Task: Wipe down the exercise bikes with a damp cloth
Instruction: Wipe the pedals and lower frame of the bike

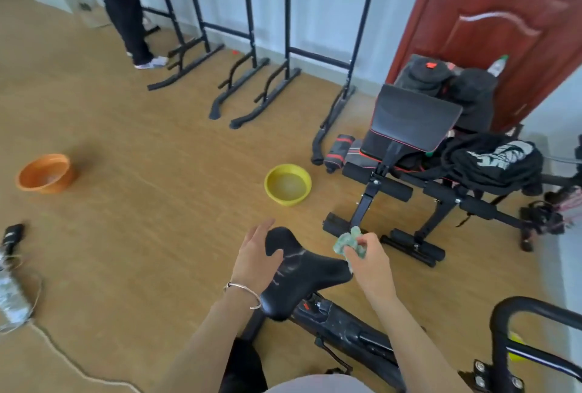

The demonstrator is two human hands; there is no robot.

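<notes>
An orange basin point(44, 173) sits far left on the wooden floor point(141, 235), well apart from the bike. Further right, a yellow basin point(288, 184) holding water stands just beyond the saddle's nose, probably set there so the cloth can be rinsed without stepping away.

The left hand point(256, 254) lies against the left side of the black saddle point(302, 273). Its fingers are straight and close together along the nose, and the thumb rests over the top. It seems to steady the seat against the push of wiping. The right hand point(371, 266) is at the saddle's right wing, fingers curled and pinching a bunched green cloth point(346, 241). The cloth sticks up out of the grip, just beside the wing's edge; whether it touches the saddle cannot be told. Pale streaks cross the saddle top, so the seat looks like the part being wiped.

Below and to the right, the bike's frame point(346, 333) and handlebar point(516, 317) appear to be left for later.

To the left of the saddle there is bare floor, so that arm can swing wide. To the right, the feet of a weight bench point(409, 128) stand near, so strokes off the right edge have less room.
</notes>
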